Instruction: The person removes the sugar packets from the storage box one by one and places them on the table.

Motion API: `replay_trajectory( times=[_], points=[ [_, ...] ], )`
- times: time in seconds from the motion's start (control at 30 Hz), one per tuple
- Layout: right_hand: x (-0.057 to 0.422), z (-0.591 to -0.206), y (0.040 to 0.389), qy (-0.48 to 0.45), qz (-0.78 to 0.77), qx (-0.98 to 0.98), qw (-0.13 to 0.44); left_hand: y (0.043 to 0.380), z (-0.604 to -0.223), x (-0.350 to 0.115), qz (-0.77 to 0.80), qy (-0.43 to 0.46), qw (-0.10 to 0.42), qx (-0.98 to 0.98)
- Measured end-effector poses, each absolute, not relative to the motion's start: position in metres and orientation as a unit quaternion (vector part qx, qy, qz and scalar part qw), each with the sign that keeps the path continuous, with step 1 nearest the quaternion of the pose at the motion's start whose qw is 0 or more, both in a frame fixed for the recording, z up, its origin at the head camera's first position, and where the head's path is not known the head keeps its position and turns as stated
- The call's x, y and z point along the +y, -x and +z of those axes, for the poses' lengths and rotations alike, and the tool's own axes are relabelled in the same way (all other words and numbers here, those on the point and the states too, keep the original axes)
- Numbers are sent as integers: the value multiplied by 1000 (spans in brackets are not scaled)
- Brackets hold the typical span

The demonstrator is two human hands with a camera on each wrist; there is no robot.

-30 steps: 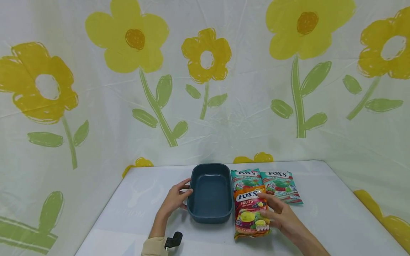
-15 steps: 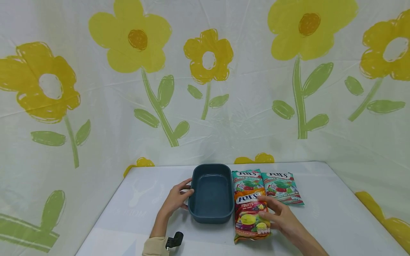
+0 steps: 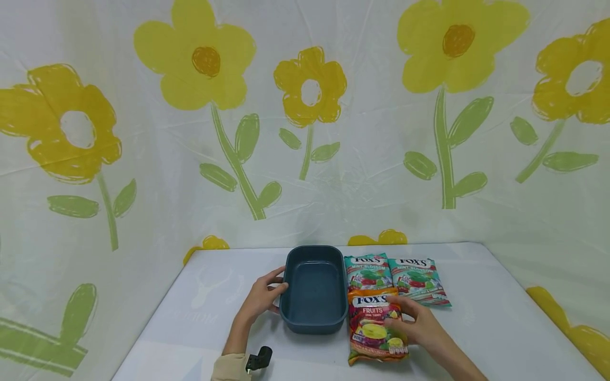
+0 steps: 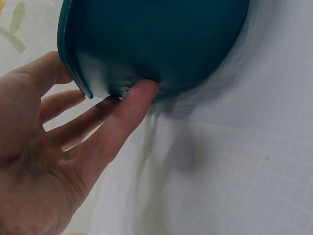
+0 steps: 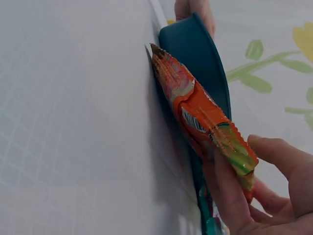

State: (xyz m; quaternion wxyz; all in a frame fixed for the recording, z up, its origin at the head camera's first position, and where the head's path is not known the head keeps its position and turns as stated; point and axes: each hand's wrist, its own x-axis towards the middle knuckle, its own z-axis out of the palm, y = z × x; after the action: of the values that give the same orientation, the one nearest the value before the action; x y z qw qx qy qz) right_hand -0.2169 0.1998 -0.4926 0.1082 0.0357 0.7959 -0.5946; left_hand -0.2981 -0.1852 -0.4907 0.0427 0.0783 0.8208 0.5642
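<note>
A dark teal rectangular tub [image 3: 313, 325] with rounded corners stands on the table, nothing inside it. My left hand [image 3: 261, 293] is at its left side, extended fingers against the outer wall and thumb at the rim, as the left wrist view [image 4: 107, 132] also shows. In my right hand [image 3: 419, 323] is an orange-and-red Fox's Fruits candy bag [image 3: 374, 333], pinched at its right edge with the thumb above and fingers beneath. The bag is just right of the tub, its top edge overlapping a green Fox's Mint Blossom candy bag [image 3: 368, 272].
A second green Mint Blossom bag [image 3: 419, 280] lies to the right of the first, behind my right hand. The white table [image 3: 200, 317] ends at a flower-printed curtain [image 3: 305, 211] at the back and sides. A black device [image 3: 259, 359] sits at my left wrist.
The Fruits candy bag has come slightly toward me in my right hand, uncovering more of the left Mint Blossom bag. My left hand and the tub keep their place.
</note>
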Motion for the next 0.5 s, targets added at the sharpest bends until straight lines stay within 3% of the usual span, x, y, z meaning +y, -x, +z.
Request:
replay_trajectory(
  times=[0.5],
  points=[
    [199,-490,219,8,-463,883,70,277,-462,-177,562,-85,34,822]
  ],
)
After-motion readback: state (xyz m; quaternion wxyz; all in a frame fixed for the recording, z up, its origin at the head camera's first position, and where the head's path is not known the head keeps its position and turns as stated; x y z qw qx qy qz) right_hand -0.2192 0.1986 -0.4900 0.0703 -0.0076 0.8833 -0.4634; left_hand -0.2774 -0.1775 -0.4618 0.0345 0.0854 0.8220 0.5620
